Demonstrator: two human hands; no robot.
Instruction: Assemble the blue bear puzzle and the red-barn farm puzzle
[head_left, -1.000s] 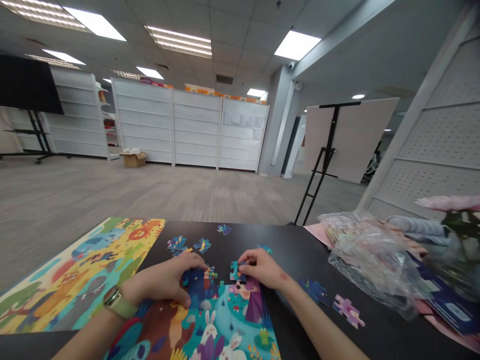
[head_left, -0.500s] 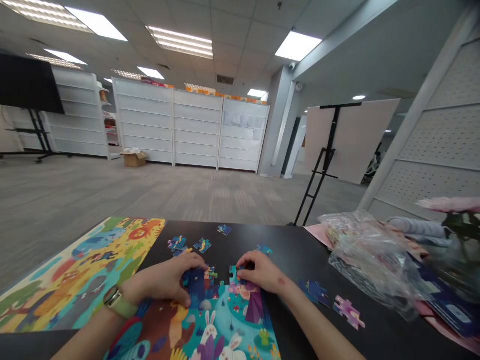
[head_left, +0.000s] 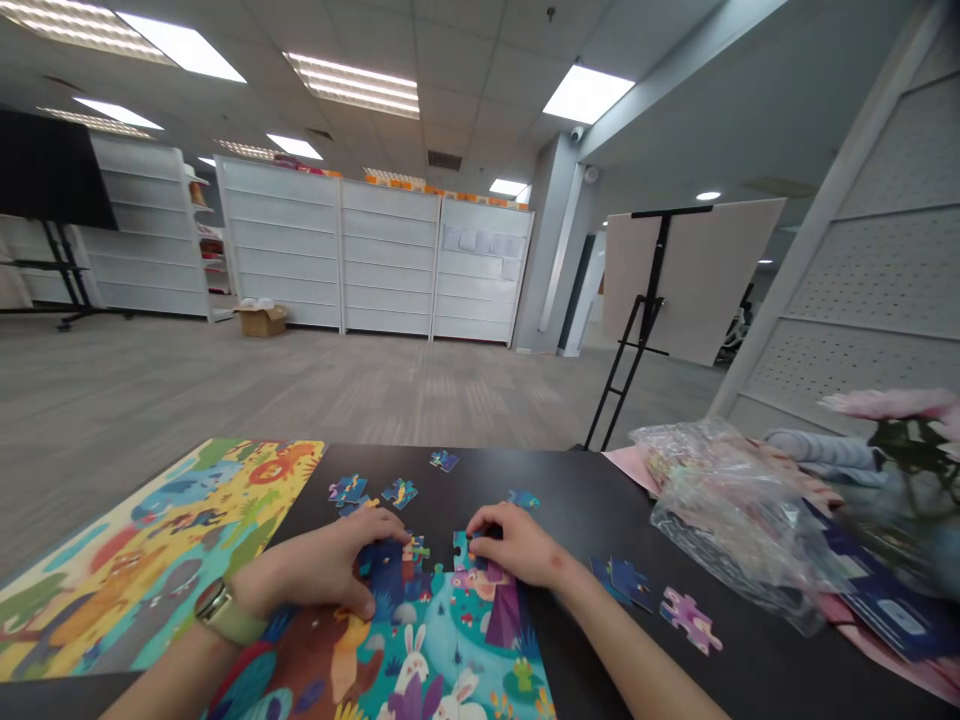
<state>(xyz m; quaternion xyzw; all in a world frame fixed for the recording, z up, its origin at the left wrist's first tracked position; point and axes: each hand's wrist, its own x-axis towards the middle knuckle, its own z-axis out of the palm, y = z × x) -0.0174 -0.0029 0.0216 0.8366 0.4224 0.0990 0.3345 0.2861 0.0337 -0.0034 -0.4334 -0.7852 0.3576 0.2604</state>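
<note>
A partly joined jigsaw puzzle (head_left: 450, 640) with white rabbits, a brown bear and a teal path lies on the dark table in front of me. My left hand (head_left: 330, 565), with a watch (head_left: 217, 605) on its wrist, rests over the puzzle's upper left part, thumb and fingers spread. My right hand (head_left: 517, 545) is at the top right edge of the puzzle, its thumb and index finger closed on a teal puzzle piece (head_left: 460, 549). That piece is partly hidden by the fingers. A gap shows between it and the pieces near my left hand.
Loose puzzle pieces lie beyond my hands, including a blue one (head_left: 444, 460), and a pink piece (head_left: 690, 620) lies right. At left is a colourful animal picture sheet (head_left: 172, 550). Clear plastic bags (head_left: 735, 500) and a flower (head_left: 892, 403) crowd the right side.
The whole view has shifted slightly. Both hands keep nearly the same places on the puzzle, with the right fingers still at the teal piece.
</note>
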